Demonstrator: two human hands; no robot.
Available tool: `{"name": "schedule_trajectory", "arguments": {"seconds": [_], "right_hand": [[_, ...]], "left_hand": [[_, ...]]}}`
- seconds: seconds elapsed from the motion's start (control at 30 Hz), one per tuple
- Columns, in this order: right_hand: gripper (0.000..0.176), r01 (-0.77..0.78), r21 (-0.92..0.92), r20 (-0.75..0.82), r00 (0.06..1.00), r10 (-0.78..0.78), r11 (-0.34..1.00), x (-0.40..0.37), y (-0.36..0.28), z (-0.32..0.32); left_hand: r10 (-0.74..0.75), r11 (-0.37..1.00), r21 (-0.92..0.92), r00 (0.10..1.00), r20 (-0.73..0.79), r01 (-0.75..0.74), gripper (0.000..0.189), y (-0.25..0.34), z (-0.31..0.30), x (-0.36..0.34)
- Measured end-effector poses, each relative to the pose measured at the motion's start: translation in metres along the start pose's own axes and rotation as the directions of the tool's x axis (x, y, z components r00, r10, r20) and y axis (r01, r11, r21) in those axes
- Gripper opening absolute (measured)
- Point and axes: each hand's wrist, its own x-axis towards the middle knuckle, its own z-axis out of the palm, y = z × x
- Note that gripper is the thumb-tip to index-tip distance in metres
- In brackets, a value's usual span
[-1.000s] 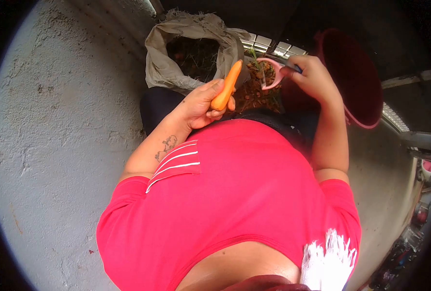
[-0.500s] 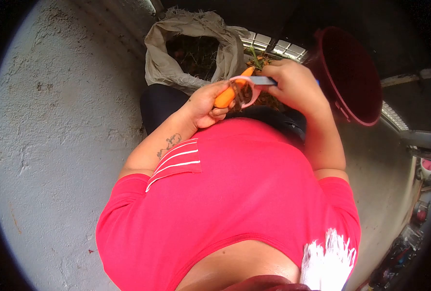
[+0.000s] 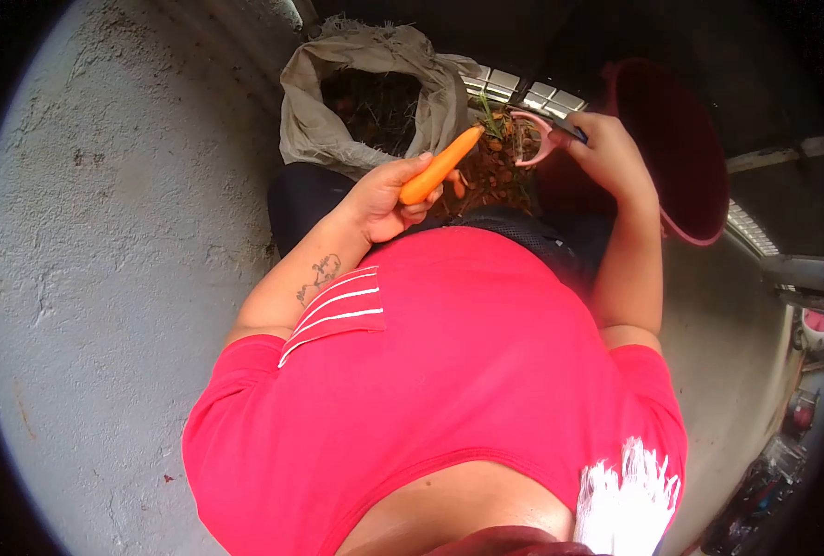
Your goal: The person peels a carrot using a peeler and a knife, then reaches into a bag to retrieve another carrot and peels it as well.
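Observation:
My left hand (image 3: pixel 395 196) is closed round the thick end of an orange carrot (image 3: pixel 443 165), whose thin tip points up and to the right. The carrot's surface looks smooth and bright. To its right, my right hand (image 3: pixel 606 153) grips a peeler (image 3: pixel 543 141) with a pink head and a dark handle. The peeler is apart from the carrot. Orange and brown scraps with some green leaves (image 3: pixel 497 171) lie below and between the two hands.
An open whitish woven sack (image 3: pixel 314 116) with dark plant matter inside stands beyond my left hand. A large dark red tub (image 3: pixel 676 148) is at the right, behind my right hand. A rough grey wall (image 3: pixel 115 259) fills the left side.
My right hand has moved right with the peeler, away from the carrot. The carrot stays in my left hand, now in full view, and more of the scraps show.

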Motion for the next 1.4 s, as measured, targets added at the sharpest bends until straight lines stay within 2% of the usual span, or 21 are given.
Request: {"name": "schedule_trajectory", "arguments": {"seconds": [0.1,0.2,0.23,0.3,0.33,0.37,0.4,0.47,0.5,0.57,0.6,0.63,0.7,0.73,0.77,0.83,0.87,1.0,1.1,1.2,1.4], "right_hand": [[0.028,0.0,0.006,0.023,1.0,0.0,1.0,-0.006,-0.002,0.006],[0.03,0.021,0.106,-0.04,0.999,-0.017,0.994,-0.009,0.004,0.017],[0.032,0.033,0.158,-0.072,0.997,-0.022,0.987,-0.01,0.007,0.022],[0.03,-0.026,0.187,-0.167,0.984,0.058,0.982,-0.01,0.001,0.034],[0.029,-0.053,0.204,-0.213,0.972,0.098,0.978,-0.01,-0.005,0.041],[0.024,-0.079,0.126,-0.202,0.974,0.104,0.989,-0.01,-0.008,0.049],[0.019,-0.072,0.034,-0.196,0.978,0.077,0.997,-0.01,-0.013,0.057],[0.017,-0.001,0.159,-0.162,0.986,0.027,0.987,-0.012,-0.025,0.074],[0.017,0.046,0.194,-0.133,0.991,-0.021,0.98,-0.013,-0.036,0.077],[0.022,0.07,0.248,-0.048,0.997,-0.06,0.966,-0.014,-0.051,0.078],[0.024,0.112,0.242,-0.104,0.991,-0.089,0.964,-0.014,-0.05,0.077],[0.026,0.154,0.233,-0.159,0.98,-0.118,0.96,-0.015,-0.047,0.076],[0.034,0.244,0.17,-0.33,0.927,-0.178,0.955,-0.011,-0.036,0.075],[0.039,0.153,0.23,-0.318,0.945,-0.074,0.961,-0.014,-0.044,0.063],[0.045,-0.078,0.416,-0.116,0.984,0.138,0.906,-0.016,-0.054,0.048],[0.054,-0.197,0.565,0.086,0.98,0.18,0.802,-0.021,-0.061,0.044],[0.058,-0.065,0.587,0.045,0.998,0.047,0.807,-0.024,-0.055,0.056],[0.062,0.062,0.703,0.081,0.983,-0.167,0.709,-0.031,-0.072,0.064],[0.06,-0.033,0.798,0.136,0.982,-0.127,0.602,-0.032,-0.073,0.07],[0.057,0.025,0.871,0.07,0.982,-0.174,0.49,-0.032,-0.075,0.075],[0.056,0.043,0.871,0.03,0.989,-0.141,0.49,-0.032,-0.075,0.082]], "left_hand": [[-0.118,0.917,-0.385,0.993,-0.021,0.101,0.034,-0.002,0.001,0.009],[-0.124,0.904,-0.393,0.984,0.13,0.166,0.032,-0.009,-0.016,0.015],[-0.1,0.923,-0.347,0.976,0.191,0.163,0.028,-0.009,-0.019,0.016],[0.011,1.0,-0.004,0.999,-0.035,-0.011,0.031,-0.01,-0.003,0.013],[0.098,0.981,0.181,0.987,-0.129,-0.073,0.033,-0.008,0.006,0.011],[0.131,0.955,0.278,0.989,-0.071,-0.106,0.032,-0.011,-0.004,0.017],[0.142,0.943,0.316,0.985,-0.095,-0.105,0.031,-0.011,0.002,0.018],[0.166,0.916,0.389,0.976,-0.144,-0.099,0.03,-0.013,0.019,0.02],[0.094,0.943,0.326,0.994,-0.061,-0.07,0.027,-0.011,0.016,0.022],[0.273,0.937,0.243,0.96,-0.066,-0.25,0.027,-0.018,0.022,0.028],[0.358,0.919,0.202,0.931,-0.072,-0.338,0.027,-0.019,0.026,0.03],[0.371,0.92,0.19,0.918,-0.14,-0.343,0.025,-0.016,0.028,0.031],[0.47,0.785,0.534,0.864,-0.182,-0.315,0.025,-0.002,0.023,0.034],[0.519,0.682,0.679,0.834,-0.188,-0.272,0.026,0.003,0.024,0.032],[0.662,0.398,0.877,0.746,-0.071,-0.269,0.02,0.008,0.028,0.028],[0.806,-0.067,0.991,0.579,0.124,-0.118,0.02,0.013,0.033,0.022],[0.826,-0.29,0.957,0.505,0.25,0.0,0.021,0.014,0.035,0.02],[0.803,-0.382,0.919,0.527,0.278,0.097,0.023,0.01,0.042,0.016],[0.778,-0.426,0.897,0.554,0.297,0.118,0.021,0.009,0.047,0.01],[0.775,-0.454,0.884,0.54,0.329,0.113,0.022,0.008,0.049,0.008],[0.775,-0.47,0.876,0.526,0.35,0.11,0.022,0.007,0.05,0.007]]}}
